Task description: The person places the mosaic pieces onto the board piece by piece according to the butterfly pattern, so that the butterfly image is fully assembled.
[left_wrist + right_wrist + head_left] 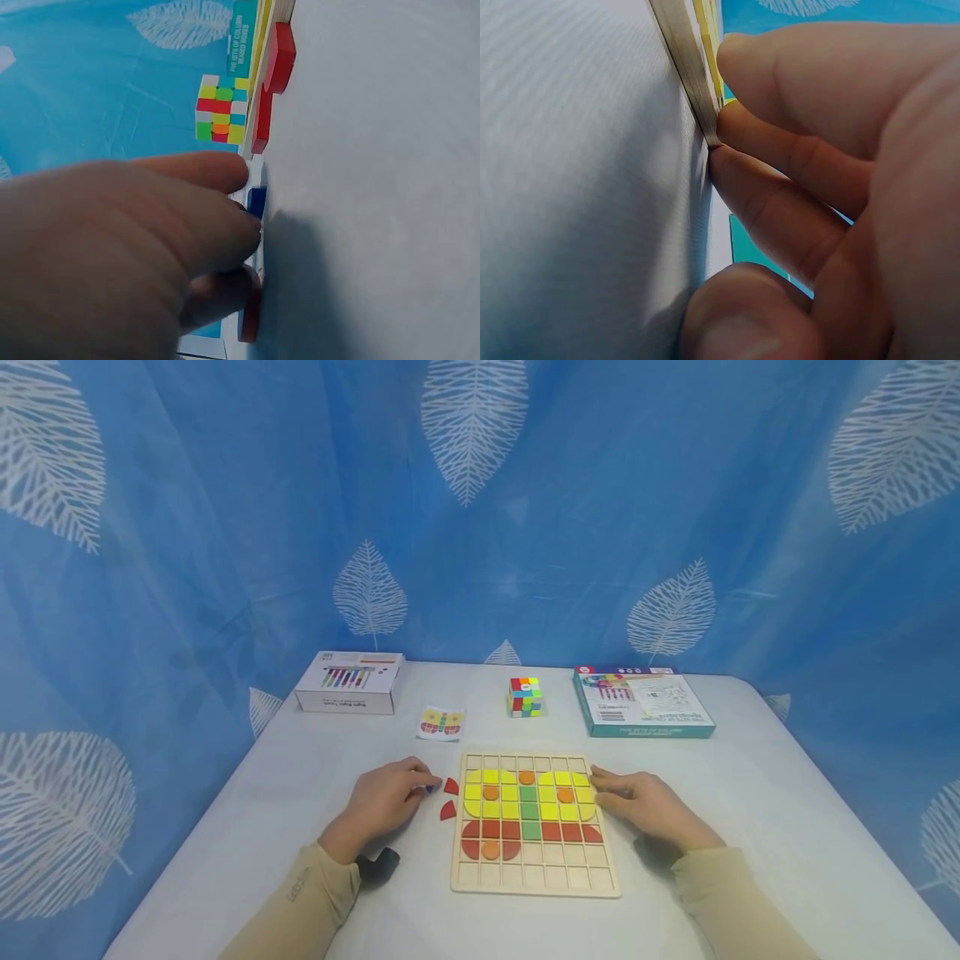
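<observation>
Near the board's left side, my left hand (386, 797) has its fingers bent, with thumb and index finger at a small blue piece (256, 201) that they appear to pinch. Under the lower fingers shows a red piece (250, 319), mostly hidden. Two red quarter-round pieces (447, 811) lie between this hand and the wooden grid board (536, 891). Yellow pieces (491, 775), red pieces (491, 830), green pieces (529, 811) and orange discs (566, 795) form a butterfly-like pattern on the board. My right hand (648, 806) touches the board's right edge with its fingertips.
Behind the board stand a pattern card (441, 724) showing a butterfly and a puzzle cube (525, 697). A white box (350, 682) sits at the back left, a teal-edged box (645, 702) at the back right. A blue leaf-print curtain (525, 577) surrounds the white table (390, 918).
</observation>
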The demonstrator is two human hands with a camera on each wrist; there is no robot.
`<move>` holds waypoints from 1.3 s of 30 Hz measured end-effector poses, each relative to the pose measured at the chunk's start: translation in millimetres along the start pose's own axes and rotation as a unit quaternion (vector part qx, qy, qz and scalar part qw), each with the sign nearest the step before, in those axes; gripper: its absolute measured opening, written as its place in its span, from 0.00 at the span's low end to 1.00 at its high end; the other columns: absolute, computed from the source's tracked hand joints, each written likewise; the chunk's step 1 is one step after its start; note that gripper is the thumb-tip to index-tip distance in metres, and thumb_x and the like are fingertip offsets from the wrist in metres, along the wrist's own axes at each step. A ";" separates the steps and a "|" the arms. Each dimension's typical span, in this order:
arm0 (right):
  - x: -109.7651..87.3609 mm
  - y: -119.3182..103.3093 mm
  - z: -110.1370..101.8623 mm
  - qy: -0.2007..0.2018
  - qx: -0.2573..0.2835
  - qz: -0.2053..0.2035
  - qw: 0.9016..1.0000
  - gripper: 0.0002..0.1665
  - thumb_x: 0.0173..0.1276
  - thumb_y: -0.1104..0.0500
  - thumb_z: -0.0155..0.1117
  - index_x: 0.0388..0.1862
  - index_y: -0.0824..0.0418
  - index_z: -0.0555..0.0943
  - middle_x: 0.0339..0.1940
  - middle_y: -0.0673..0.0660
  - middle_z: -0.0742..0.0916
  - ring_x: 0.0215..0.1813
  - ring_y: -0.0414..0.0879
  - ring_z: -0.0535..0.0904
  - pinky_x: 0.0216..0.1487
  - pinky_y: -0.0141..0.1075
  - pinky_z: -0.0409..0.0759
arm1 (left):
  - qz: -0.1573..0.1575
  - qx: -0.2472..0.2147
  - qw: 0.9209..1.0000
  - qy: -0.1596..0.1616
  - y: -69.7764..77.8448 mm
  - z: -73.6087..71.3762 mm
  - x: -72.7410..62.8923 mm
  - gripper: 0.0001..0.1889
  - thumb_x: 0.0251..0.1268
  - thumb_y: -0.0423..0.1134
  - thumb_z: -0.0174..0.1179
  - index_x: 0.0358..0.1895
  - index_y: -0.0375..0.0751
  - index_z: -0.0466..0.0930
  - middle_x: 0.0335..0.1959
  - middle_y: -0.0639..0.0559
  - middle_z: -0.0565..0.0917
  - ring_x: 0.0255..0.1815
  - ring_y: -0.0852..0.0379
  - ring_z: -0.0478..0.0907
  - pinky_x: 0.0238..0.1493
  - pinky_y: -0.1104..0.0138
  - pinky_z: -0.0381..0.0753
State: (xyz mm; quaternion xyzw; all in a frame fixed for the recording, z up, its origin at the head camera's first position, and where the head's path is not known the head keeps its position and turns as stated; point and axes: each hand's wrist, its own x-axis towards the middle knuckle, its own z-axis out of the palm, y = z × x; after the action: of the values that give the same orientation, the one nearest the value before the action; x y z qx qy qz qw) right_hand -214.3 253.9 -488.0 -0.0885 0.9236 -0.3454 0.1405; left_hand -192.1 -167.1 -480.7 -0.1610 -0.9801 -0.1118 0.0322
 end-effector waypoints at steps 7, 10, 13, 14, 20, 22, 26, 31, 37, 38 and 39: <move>2.6 -1.9 0.0 -0.001 0.005 0.003 1.000 0.29 0.70 0.39 0.67 0.67 0.45 0.82 0.76 0.43 0.74 0.82 0.62 0.58 0.75 0.66 0.58 | -0.025 0.011 1.000 -0.001 -1.0 -3.5 1.4 0.13 0.62 0.44 0.73 0.51 0.57 0.91 0.40 0.61 0.83 0.36 0.64 0.78 0.38 0.71 0.79; 2.1 -2.6 -0.2 0.004 0.002 0.001 1.000 0.29 0.70 0.38 0.67 0.67 0.45 0.82 0.76 0.43 0.74 0.82 0.62 0.59 0.75 0.66 0.58 | -0.034 -0.007 0.999 -0.001 -1.1 -4.9 1.2 0.13 0.63 0.45 0.73 0.51 0.57 0.90 0.46 0.60 0.85 0.42 0.61 0.82 0.43 0.67 0.82; -1.4 -2.6 0.4 0.004 0.000 0.005 1.000 0.29 0.69 0.37 0.67 0.66 0.44 0.82 0.76 0.43 0.75 0.82 0.63 0.59 0.75 0.67 0.59 | -0.031 -0.014 0.999 -0.002 -0.6 -3.7 0.1 0.13 0.64 0.45 0.73 0.51 0.56 0.90 0.49 0.60 0.86 0.48 0.59 0.85 0.48 0.63 0.85; -2.8 -2.5 0.8 0.005 0.000 0.008 1.000 0.30 0.68 0.37 0.68 0.66 0.44 0.83 0.76 0.44 0.75 0.81 0.63 0.60 0.75 0.67 0.59 | -0.027 -0.013 1.000 -0.002 -0.5 -2.8 -0.2 0.12 0.64 0.46 0.73 0.50 0.56 0.90 0.49 0.61 0.87 0.49 0.59 0.85 0.49 0.62 0.85; -6.5 -1.1 3.7 0.004 -0.007 0.009 1.000 0.30 0.67 0.38 0.70 0.66 0.45 0.83 0.76 0.45 0.75 0.81 0.63 0.61 0.74 0.67 0.60 | -0.018 0.006 1.000 0.006 1.1 1.6 -1.8 0.11 0.63 0.47 0.73 0.48 0.57 0.91 0.42 0.63 0.86 0.42 0.63 0.84 0.45 0.66 0.84; -5.9 -1.0 3.6 0.004 -0.009 0.004 1.000 0.30 0.68 0.39 0.70 0.66 0.46 0.82 0.76 0.45 0.75 0.81 0.63 0.60 0.74 0.67 0.60 | -0.020 0.008 1.000 0.010 1.5 1.9 -2.0 0.11 0.62 0.47 0.74 0.47 0.57 0.91 0.41 0.63 0.85 0.40 0.63 0.83 0.43 0.67 0.83; -4.7 -2.3 1.8 0.003 -0.012 -0.009 1.000 0.29 0.69 0.42 0.69 0.67 0.47 0.82 0.77 0.45 0.74 0.81 0.63 0.60 0.74 0.67 0.59 | -0.027 0.007 1.000 0.014 1.7 2.1 -1.6 0.11 0.62 0.46 0.74 0.46 0.56 0.90 0.38 0.62 0.84 0.38 0.64 0.82 0.42 0.66 0.83; -5.1 -4.2 0.6 0.002 -0.016 -0.018 1.000 0.29 0.69 0.43 0.69 0.67 0.47 0.82 0.77 0.45 0.74 0.81 0.63 0.61 0.74 0.67 0.60 | -0.032 -0.002 0.999 0.012 2.5 2.0 -1.4 0.10 0.62 0.46 0.74 0.46 0.54 0.89 0.36 0.62 0.82 0.36 0.64 0.79 0.43 0.66 0.82; -5.2 -5.1 1.1 0.002 -0.019 -0.017 1.000 0.29 0.69 0.43 0.69 0.68 0.47 0.81 0.77 0.45 0.74 0.81 0.64 0.61 0.74 0.67 0.61 | -0.034 -0.002 0.999 -0.001 3.2 1.6 -1.2 0.11 0.59 0.47 0.75 0.44 0.54 0.87 0.34 0.64 0.81 0.36 0.65 0.79 0.44 0.65 0.83; -5.0 -5.1 1.1 0.002 -0.019 -0.017 1.000 0.29 0.69 0.43 0.69 0.68 0.47 0.81 0.77 0.45 0.74 0.81 0.64 0.61 0.74 0.67 0.61 | -0.034 -0.002 0.999 -0.003 3.2 1.5 -1.2 0.11 0.59 0.47 0.76 0.44 0.54 0.87 0.34 0.64 0.80 0.36 0.65 0.79 0.45 0.65 0.83; -4.8 -5.2 1.2 0.002 -0.019 -0.017 1.000 0.29 0.69 0.43 0.69 0.68 0.47 0.81 0.77 0.45 0.74 0.81 0.64 0.61 0.74 0.67 0.61 | -0.034 -0.003 0.999 -0.004 3.2 1.2 -1.2 0.11 0.59 0.47 0.76 0.43 0.53 0.87 0.34 0.64 0.80 0.36 0.65 0.78 0.44 0.65 0.83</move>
State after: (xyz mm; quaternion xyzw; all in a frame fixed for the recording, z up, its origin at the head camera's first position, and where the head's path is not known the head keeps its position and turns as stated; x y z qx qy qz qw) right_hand -209.0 250.6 -484.5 -0.1061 0.9286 -0.3306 0.1307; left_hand -189.9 -164.2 -481.3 -0.1284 -0.9848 -0.1148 0.0236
